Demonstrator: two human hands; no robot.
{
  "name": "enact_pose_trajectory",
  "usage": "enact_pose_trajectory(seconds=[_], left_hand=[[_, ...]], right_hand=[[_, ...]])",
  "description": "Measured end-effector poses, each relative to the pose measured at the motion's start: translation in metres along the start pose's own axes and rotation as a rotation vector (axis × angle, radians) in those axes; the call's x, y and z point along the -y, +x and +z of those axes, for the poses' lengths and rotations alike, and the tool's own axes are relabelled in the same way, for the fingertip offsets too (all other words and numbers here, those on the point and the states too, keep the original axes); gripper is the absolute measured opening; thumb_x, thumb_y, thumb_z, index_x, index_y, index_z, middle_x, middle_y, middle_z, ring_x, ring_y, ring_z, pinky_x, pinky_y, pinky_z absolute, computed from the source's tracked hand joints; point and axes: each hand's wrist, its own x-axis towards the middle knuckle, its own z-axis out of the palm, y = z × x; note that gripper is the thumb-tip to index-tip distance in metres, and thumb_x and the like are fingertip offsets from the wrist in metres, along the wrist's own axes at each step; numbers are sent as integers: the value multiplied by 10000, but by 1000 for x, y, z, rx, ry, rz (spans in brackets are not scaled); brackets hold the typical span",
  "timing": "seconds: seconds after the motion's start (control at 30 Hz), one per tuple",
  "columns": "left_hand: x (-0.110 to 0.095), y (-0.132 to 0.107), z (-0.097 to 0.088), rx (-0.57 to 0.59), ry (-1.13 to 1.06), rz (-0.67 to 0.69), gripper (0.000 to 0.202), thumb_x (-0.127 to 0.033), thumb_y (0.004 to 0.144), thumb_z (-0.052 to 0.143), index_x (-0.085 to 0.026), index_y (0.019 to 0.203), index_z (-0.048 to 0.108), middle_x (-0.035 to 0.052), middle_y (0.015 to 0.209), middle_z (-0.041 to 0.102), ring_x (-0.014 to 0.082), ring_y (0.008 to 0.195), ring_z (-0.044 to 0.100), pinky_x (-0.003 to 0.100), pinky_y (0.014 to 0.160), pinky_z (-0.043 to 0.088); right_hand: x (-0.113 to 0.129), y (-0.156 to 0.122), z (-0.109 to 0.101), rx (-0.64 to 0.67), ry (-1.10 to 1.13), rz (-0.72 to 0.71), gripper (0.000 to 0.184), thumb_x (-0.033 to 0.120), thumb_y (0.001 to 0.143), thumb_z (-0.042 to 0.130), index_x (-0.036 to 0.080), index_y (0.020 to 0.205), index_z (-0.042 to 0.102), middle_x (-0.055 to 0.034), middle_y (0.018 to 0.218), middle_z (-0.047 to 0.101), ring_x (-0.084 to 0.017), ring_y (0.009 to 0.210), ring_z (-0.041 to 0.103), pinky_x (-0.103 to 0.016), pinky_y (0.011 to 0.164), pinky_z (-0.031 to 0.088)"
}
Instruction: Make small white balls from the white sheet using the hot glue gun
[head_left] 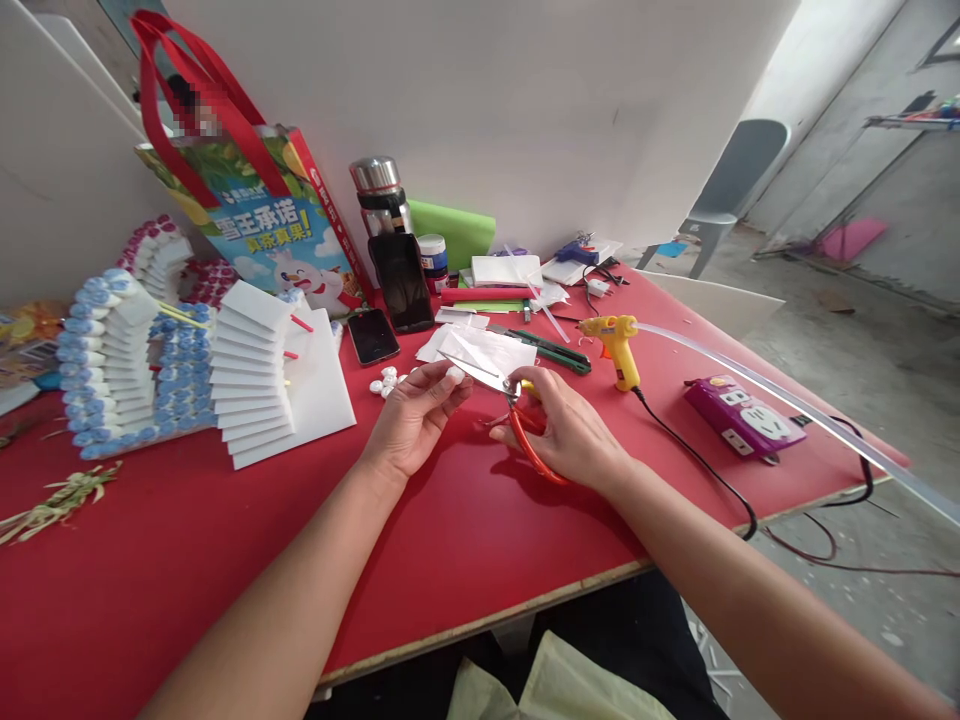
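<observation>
My right hand (570, 432) grips red-handled scissors (517, 410), whose metal blades point left toward my other hand. My left hand (417, 415) pinches a small white piece (455, 375) between thumb and fingertips, right at the blade tips. Both hands hover over the red table (450, 540) near its middle. A few small white bits (385, 382) lie on the table just left of my left hand. White foam sheets (480, 350) lie just behind the hands.
A yellow glue gun (616, 345) stands right of the hands, its black cord trailing to a purple power strip (742, 415). A white stepped foam model (259, 385), two phones (401, 285), a steel flask (380, 192), a printed bag (262, 215) and a long clear tube (810, 415) surround the space.
</observation>
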Motion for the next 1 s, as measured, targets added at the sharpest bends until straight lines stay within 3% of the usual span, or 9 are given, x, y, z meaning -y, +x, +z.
enact_pose_trajectory(seconds=[0.37,1.0], left_hand=[[1,0,1,32,50,25,241,-153,707,888,-161,930,797,22,951,774,145,950,715,257,914,583],[2,0,0,-9,74,28,216,-148,688,888,-160,884,799,39,902,793,155,866,739,306,923,599]], right_hand=[[1,1,3,48,-32,-13,497,533,879,689,228,1241,535,-95,1071,629,-241,883,608,-356,788,486],[-1,-1,4,57,4,28,388,498,919,643,255,1212,568,-27,904,604,-171,692,510,-285,674,423]])
